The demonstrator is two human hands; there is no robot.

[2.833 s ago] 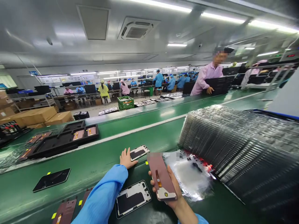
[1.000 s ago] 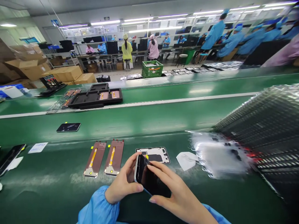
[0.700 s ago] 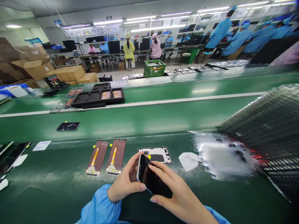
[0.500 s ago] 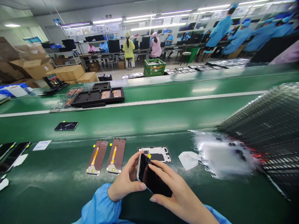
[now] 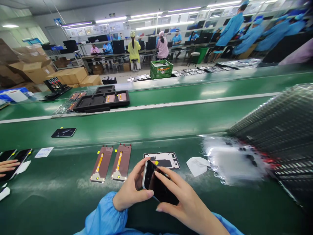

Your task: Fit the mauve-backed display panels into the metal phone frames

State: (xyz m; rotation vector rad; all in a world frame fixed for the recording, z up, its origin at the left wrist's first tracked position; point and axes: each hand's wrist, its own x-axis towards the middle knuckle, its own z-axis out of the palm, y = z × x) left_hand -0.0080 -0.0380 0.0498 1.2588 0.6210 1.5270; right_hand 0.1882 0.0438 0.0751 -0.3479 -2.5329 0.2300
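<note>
Between both hands, tilted above the green work surface, is a black-screened phone with a silver edge and a yellow tab at its top. My left hand wraps its left side, thumb along the lower edge. My right hand grips the other side, its fingers lying over the screen and thumb at the near edge. Just behind the phone lies a white-and-black phone frame, partly covered by the hands. Two brown display panels with yellow flex cables rest to the left of my left hand.
Transparent plastic trays and a tall dark tray stack fill the right side. A white paper piece lies nearby. One phone sits on the green belt. At far left, a co-worker's hand touches another phone.
The phone on the belt has shifted left. A co-worker's hand has come in at the left edge. My hands keep nearly the same hold on the phone.
</note>
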